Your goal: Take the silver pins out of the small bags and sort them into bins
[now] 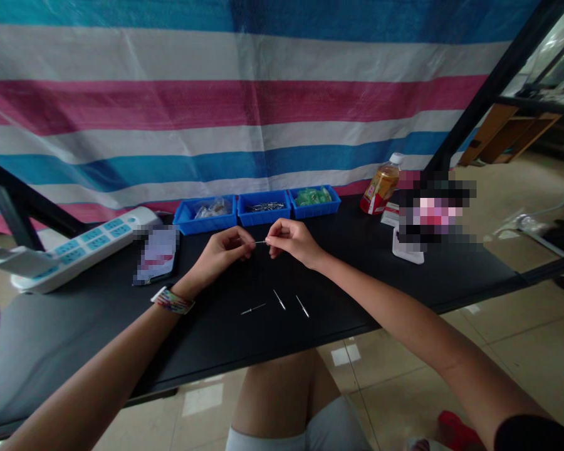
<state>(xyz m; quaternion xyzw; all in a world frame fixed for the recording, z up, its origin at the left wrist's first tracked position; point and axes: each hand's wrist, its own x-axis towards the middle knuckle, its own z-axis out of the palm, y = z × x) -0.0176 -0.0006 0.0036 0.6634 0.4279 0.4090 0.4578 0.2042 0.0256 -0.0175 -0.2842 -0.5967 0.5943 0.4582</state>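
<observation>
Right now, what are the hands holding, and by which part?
Both hands pinch one thin metal pin between them: the left hand grips its left end, the right hand its right end, at the fingertips, above the black table.

No text, brand or number can be read anywhere. The bottle (381,185) right of centre carries a red and yellow label, but its print is too small to make out. The power strip (82,247) at the left shows only plain blue sockets with no legible marking. Two patches, one left of centre and one at the right, are blurred out.
</observation>
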